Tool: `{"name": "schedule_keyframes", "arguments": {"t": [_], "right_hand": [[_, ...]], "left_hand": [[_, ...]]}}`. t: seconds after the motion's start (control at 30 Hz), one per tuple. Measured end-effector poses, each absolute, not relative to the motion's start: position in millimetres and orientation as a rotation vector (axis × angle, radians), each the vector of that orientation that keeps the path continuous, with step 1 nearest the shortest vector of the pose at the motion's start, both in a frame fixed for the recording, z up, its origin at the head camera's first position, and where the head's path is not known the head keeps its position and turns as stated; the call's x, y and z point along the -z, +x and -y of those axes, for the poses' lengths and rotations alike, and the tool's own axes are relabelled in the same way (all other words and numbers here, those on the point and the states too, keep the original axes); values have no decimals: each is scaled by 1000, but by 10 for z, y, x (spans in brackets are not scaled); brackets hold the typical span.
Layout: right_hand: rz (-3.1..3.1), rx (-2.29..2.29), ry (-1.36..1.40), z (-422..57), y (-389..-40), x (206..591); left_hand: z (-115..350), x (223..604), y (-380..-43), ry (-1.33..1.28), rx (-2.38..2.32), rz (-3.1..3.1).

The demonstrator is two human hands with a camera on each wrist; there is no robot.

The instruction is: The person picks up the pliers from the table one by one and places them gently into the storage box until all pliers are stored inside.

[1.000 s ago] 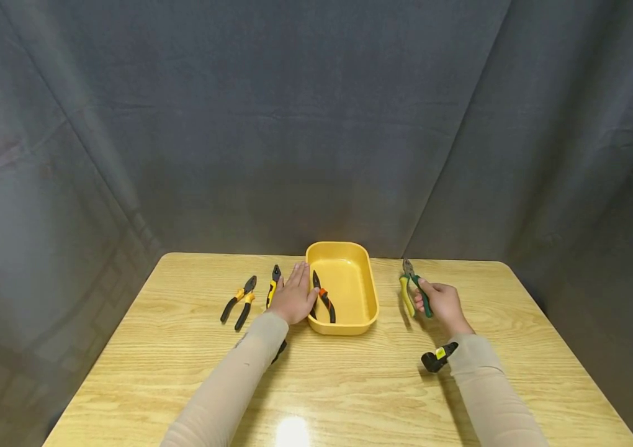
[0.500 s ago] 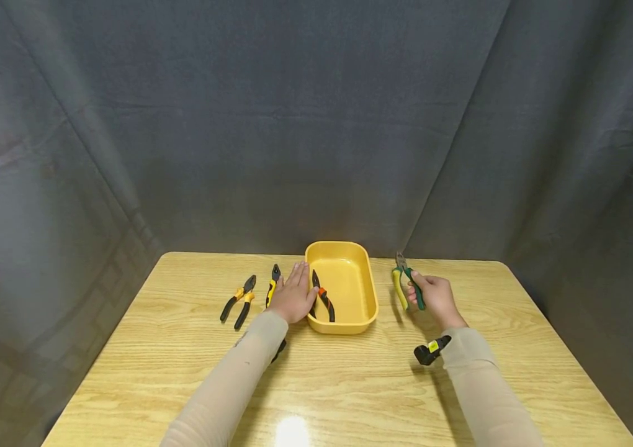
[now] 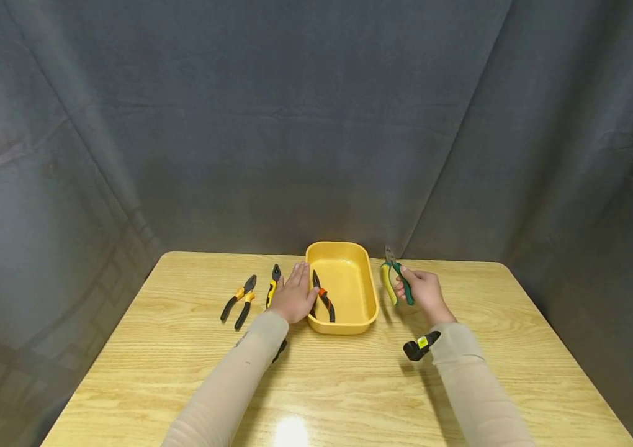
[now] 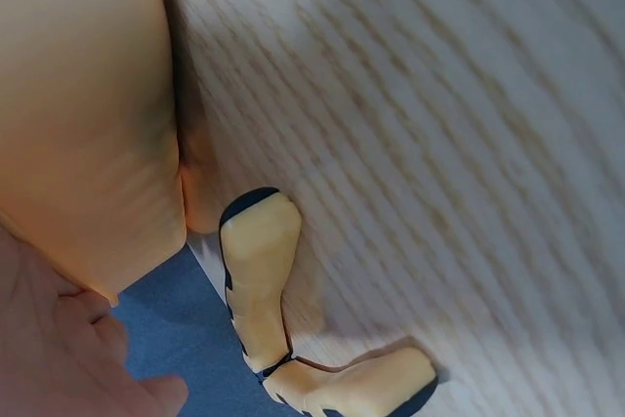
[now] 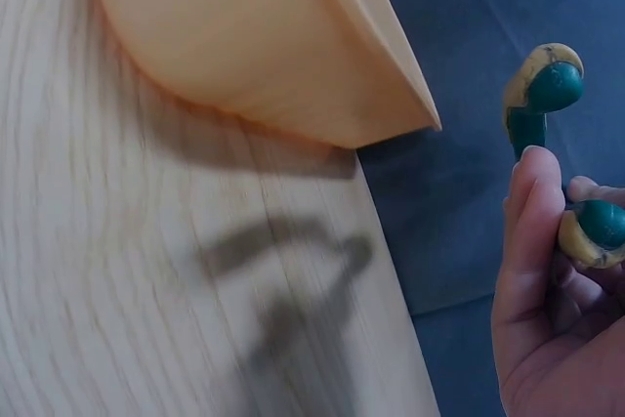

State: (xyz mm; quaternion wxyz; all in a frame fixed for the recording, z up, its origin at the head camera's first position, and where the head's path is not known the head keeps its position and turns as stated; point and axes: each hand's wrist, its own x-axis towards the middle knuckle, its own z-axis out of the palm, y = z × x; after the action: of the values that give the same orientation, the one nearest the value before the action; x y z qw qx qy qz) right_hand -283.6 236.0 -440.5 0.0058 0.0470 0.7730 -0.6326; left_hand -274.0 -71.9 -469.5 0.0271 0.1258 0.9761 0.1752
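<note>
My left hand [image 3: 293,298] rests its straight fingers on the left rim of a yellow plastic tray [image 3: 354,282]. Inside, along that side, lie black-and-orange pliers [image 3: 326,302], one handle partly hidden by the hand. My right hand [image 3: 427,294] grips green-and-yellow pliers [image 3: 388,282] by one handle, just right of the tray; the jaws point away from me. In the right wrist view, those pliers [image 5: 554,88] hang above the table, casting a shadow. Yellow-and-black pliers [image 3: 272,290] lie left of the left hand, their handles [image 4: 256,275] visible in the left wrist view.
Another pair of pliers with black-and-orange handles [image 3: 242,310] lies farther left, handles spread. The wooden table [image 3: 361,391] ends at a grey curtain [image 3: 272,155] behind. A black wrist camera [image 3: 419,347] sits below the right hand.
My right hand has carried the green-and-yellow pliers leftward and slightly away from me, close to the tray. The left hand, tray and other pliers have stayed put.
</note>
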Motion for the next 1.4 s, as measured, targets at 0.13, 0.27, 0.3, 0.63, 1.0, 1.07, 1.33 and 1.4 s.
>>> {"name": "schedule_keyframes", "arguments": {"t": [0.13, 0.27, 0.3, 0.63, 1.0, 1.07, 1.33, 1.4], "right_hand": [[-2412, 1982, 128, -2293, -2854, 4394], [-2398, 1996, 113, -2237, -2870, 4388], [-2394, 2002, 110, -2222, -2872, 4387], [-2416, 2000, 44, -2072, -2910, 4385], [-2408, 1973, 34, -1903, -2894, 4382], [-2408, 1971, 35, -1876, -2898, 4389], [-2438, 1962, 11, -1774, -2933, 4431], [-2460, 1946, 9, -1745, -2931, 4432]], "left_hand": [[724, 4724, -2764, 381, -527, -3019], [722, 4737, -2769, 382, -538, -3021], [721, 4737, -2769, 383, -537, -3023], [729, 4737, -2765, 376, -551, -3019], [733, 4761, -2763, 377, -574, -3019], [730, 4761, -2760, 376, -584, -3019], [731, 4750, -2756, 375, -600, -3012], [733, 4755, -2759, 373, -604, -3009]]}}
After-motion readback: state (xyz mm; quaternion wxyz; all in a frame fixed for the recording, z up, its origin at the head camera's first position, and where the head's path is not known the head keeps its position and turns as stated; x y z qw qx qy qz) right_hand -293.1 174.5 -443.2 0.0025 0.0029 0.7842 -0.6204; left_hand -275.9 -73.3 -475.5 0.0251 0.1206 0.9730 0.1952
